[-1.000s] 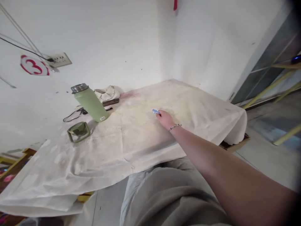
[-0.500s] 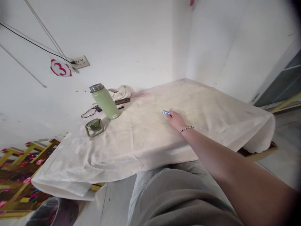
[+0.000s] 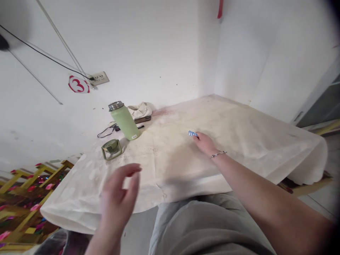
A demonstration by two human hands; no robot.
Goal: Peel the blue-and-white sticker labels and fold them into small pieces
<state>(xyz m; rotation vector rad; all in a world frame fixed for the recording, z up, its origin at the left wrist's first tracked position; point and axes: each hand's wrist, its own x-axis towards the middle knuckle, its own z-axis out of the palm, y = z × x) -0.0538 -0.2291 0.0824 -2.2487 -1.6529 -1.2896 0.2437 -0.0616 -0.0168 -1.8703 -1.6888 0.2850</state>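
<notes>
My right hand (image 3: 204,142), with a thin bracelet at the wrist, is closed over the tabletop. A small blue-and-white patterned piece (image 3: 192,134) sticks out past its fingertips; its kind cannot be made out. Slightly blurred, my left hand (image 3: 122,193) hovers over the table's front edge, fingers curved and thumb apart, holding nothing. Beyond it a green bottle (image 3: 124,122) with a bare steel mouth stands upright. The green bottle lid (image 3: 112,148) with its loop handle lies on the cloth in front of the bottle, apart from my left hand.
A cream cloth (image 3: 175,156) covers the table and hangs over its front. Behind the bottle are a white pouch (image 3: 140,109), a dark flat object (image 3: 143,119), a black pen (image 3: 141,126) and a cable (image 3: 106,132). Yellow wooden racks (image 3: 23,198) stand at lower left. Walls close off the back.
My left hand has come into view from below, over the front edge. The right hand still holds the blue-and-white piece; the whole view has shifted slightly.
</notes>
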